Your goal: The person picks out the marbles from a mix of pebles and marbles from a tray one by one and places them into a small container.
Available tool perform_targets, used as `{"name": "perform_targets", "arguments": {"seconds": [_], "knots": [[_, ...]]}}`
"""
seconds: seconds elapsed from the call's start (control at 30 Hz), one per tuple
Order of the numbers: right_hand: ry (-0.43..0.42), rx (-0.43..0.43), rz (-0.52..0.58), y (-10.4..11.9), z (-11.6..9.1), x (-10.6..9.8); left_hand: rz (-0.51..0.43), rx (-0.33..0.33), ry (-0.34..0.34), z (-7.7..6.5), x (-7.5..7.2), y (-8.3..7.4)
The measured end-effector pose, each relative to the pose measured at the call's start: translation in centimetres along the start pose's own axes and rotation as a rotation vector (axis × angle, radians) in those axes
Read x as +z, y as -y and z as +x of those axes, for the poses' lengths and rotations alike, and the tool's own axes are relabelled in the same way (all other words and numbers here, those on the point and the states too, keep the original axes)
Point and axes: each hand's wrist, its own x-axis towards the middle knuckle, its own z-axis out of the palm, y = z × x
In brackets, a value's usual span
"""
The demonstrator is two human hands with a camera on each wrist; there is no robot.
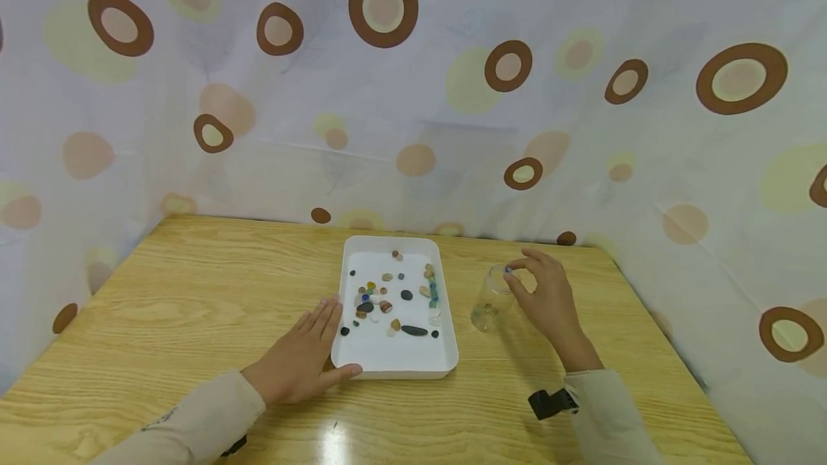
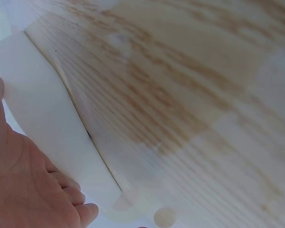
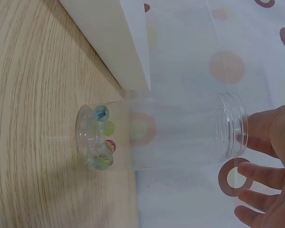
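A white tray [image 1: 400,359] holds several stones and glass pieces. My left hand [image 1: 302,357] lies along its left wall near the front corner, fingers extended and thumb at the near edge; the left wrist view shows this hand [image 2: 33,180] against the tray's outer side [image 2: 52,109]. Right of the tray stands a clear jar [image 3: 171,130] with several marbles [image 3: 102,161] at its bottom. At the jar's mouth, my right hand [image 1: 549,301] pinches a small blue marble [image 1: 508,269] between thumb and index finger. Its other fingers spread outside the rim in the right wrist view.
Inside the tray, a long dark stone [image 1: 414,331] lies near the front and blue-green glass pieces [image 1: 433,294] line the right side. A patterned curtain [image 1: 413,128] hangs behind the wooden table [image 1: 226,285]. A black strap [image 1: 552,403] circles the right wrist.
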Motion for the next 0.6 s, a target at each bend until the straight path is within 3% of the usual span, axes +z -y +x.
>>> {"name": "perform_targets", "arguments": {"seconds": [0.6], "knots": [[-0.018,-0.02,0.023,0.08,-0.12,-0.05,0.006,0.0,0.003,0.08,0.11,0.07]]}}
